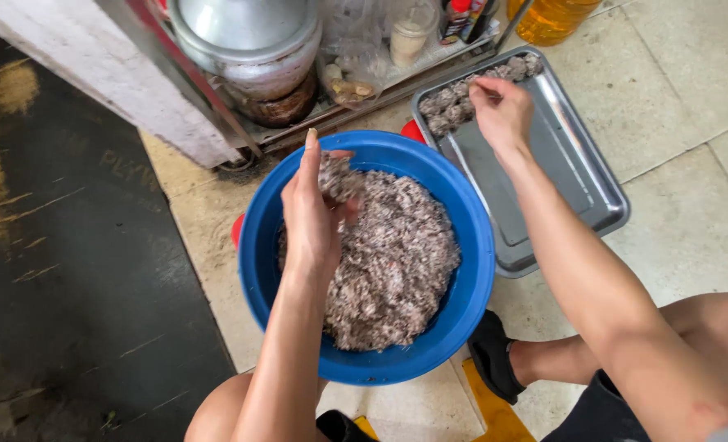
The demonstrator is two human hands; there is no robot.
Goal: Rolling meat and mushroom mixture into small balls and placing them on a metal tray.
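Meat mix [397,262], pink and grey, fills the big blue bowl [470,270] that sits on the floor between your knees. Your left hand [311,209] is up over the bowl, near its far side. Its fingers [310,155] are straight and pressed close together, pointing away from you, and a lump of mix [339,176] sits against them, held by the thumb. The rest of the mix lies just under those fingers.

Your right hand [501,110] reaches out to the metal tray [577,176], which sits just beside the bowl. Its fingers are curled down and bunched together. The tips touch one of the small meat balls [454,105] in the row along the far end of the tray. You cannot tell if they pinch the ball or only press on it.

Past your fingertips stands a low rack with a silver pot [245,37], some bags, a small cup and a bottle of yellow oil [552,16].
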